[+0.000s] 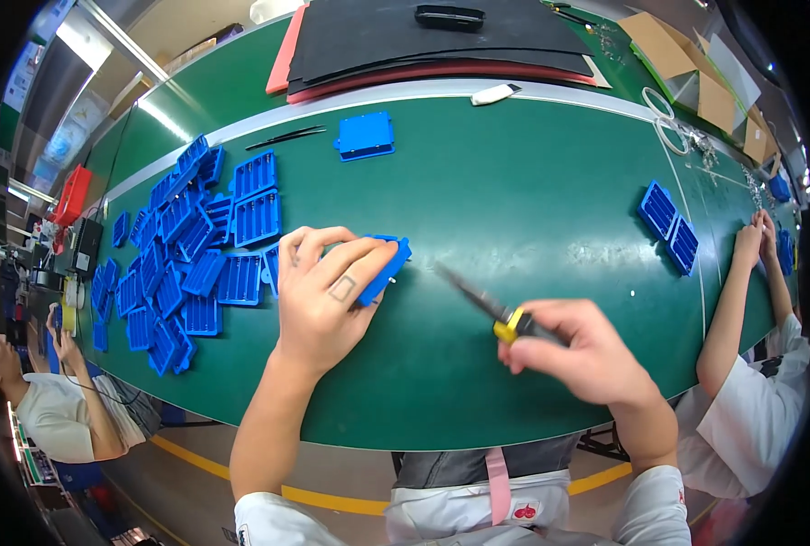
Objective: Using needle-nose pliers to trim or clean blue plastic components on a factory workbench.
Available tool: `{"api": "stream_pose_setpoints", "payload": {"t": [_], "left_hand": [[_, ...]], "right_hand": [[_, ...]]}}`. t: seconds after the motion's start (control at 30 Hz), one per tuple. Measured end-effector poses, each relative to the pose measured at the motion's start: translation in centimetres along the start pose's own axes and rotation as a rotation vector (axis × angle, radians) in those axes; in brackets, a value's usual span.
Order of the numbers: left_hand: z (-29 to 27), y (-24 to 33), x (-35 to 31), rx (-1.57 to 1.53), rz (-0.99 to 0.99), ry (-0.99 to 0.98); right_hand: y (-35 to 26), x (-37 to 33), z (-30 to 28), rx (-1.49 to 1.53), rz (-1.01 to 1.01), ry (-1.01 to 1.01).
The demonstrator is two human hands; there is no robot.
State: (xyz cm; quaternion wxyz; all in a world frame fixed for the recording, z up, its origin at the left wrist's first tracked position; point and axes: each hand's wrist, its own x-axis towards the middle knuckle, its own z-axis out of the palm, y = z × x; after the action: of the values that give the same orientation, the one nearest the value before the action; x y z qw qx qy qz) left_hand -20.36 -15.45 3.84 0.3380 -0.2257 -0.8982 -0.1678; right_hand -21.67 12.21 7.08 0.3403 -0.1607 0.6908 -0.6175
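Note:
My left hand (pixel 330 282) is closed around a blue plastic battery holder (pixel 389 271), tilted on edge above the green table. A small pale bit pokes out at the holder's lower right side. In my right hand (pixel 580 350) is a slim tool (pixel 485 303) with a black and yellow handle. Its thin grey shaft points up and left toward the holder without touching it; motion blurs the tip, so its exact kind cannot be made out. A big heap of blue slotted battery holders (pixel 176 238) lies left of my left hand. Another holder (pixel 366 135) rests face down beyond it.
Black tweezers (pixel 285 136) lie near the heap. Black and red sheets (pixel 423 55) are stacked at the back, with a small white item (pixel 496 94) before them. Two joined holders (pixel 669 227) lie at right, near a cardboard box (pixel 687 73). Co-workers sit on both sides.

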Motion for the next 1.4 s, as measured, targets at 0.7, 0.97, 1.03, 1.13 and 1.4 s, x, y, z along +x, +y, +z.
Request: {"api": "stream_pose_setpoints", "payload": {"t": [0.7,0.97,1.03,1.13,1.4], "left_hand": [[-0.3,1.0,-0.1,-0.008,-0.229,0.228],[-0.1,1.2,-0.2,-0.343,-0.350,0.181],[0.1,1.0,-0.3,-0.388,-0.342,0.157],[0.4,1.2,-0.4,-0.479,-0.355,0.192],[0.2,1.5,-0.1,-0.395,-0.140,0.003]], "right_hand": [[3.3,1.7,1.8,-0.002,-0.145,0.108],[3.7,1.7,2.6,0.115,-0.224,0.074],[4.0,1.8,3.0,0.182,-0.236,0.077],[3.4,1.7,3.0,0.220,-0.218,0.051],[3.4,1.7,2.8,0.037,-0.264,-0.017]]}}
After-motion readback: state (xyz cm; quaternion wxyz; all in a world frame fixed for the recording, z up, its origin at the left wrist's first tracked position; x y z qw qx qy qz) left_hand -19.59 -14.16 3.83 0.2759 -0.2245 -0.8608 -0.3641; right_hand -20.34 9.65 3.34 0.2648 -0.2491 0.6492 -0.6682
